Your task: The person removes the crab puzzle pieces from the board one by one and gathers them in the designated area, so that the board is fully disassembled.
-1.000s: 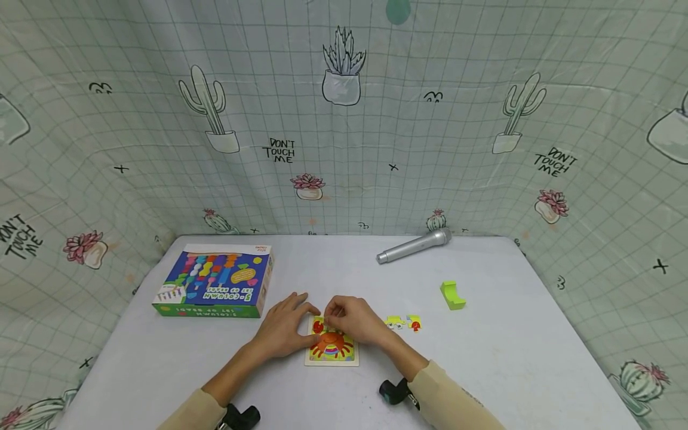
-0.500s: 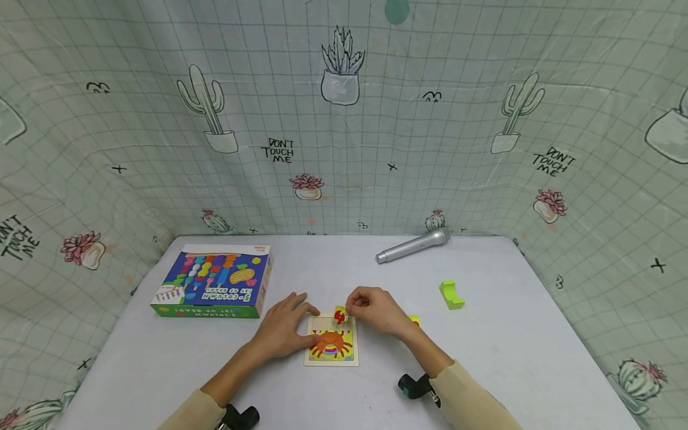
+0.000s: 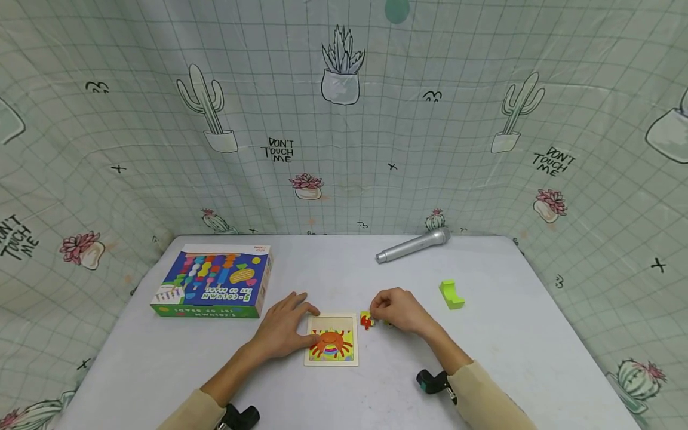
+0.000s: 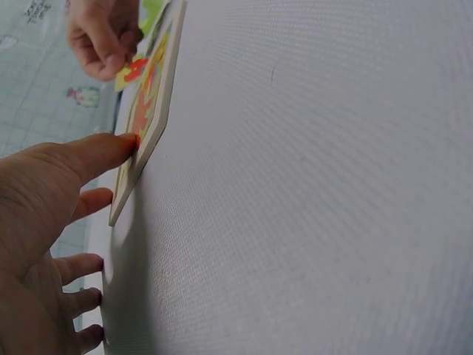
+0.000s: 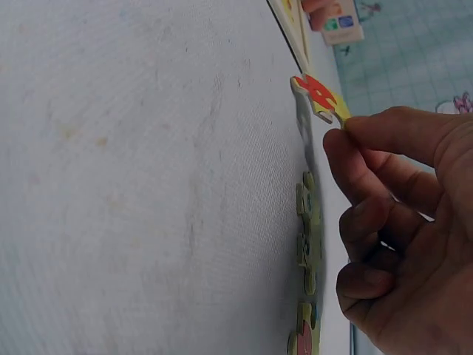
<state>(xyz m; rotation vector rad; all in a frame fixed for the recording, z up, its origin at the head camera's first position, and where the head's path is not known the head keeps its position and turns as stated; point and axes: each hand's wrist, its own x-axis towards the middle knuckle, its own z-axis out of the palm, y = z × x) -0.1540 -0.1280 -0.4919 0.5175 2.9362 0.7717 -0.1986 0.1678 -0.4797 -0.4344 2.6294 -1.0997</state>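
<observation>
Your right fingers pinch a puzzle piece [image 3: 367, 320] just beside the crab tray [image 3: 332, 322].
Nearest you on the counter [image 3: 322, 397], the tray holds the crab picture [image 3: 331, 343] across its lower part, with a bare strip along its far side. Your left hand [image 3: 283, 331] lies over the tray's left edge, thumb resting on the picture, the other fingers loose and spread. Your right hand [image 3: 400, 310] has the red-and-yellow piece between thumb and forefinger, off the tray's right edge; near that hand lie two loose pieces [image 5: 305, 237], mostly hidden by it in the head view. Farther out, a bead-set box [image 3: 215, 280] lies flat on your left, a green block [image 3: 452, 295] sits on your right, and a silver microphone [image 3: 414, 245] lies near the far edge, before the printed cloth [image 3: 344, 137].
</observation>
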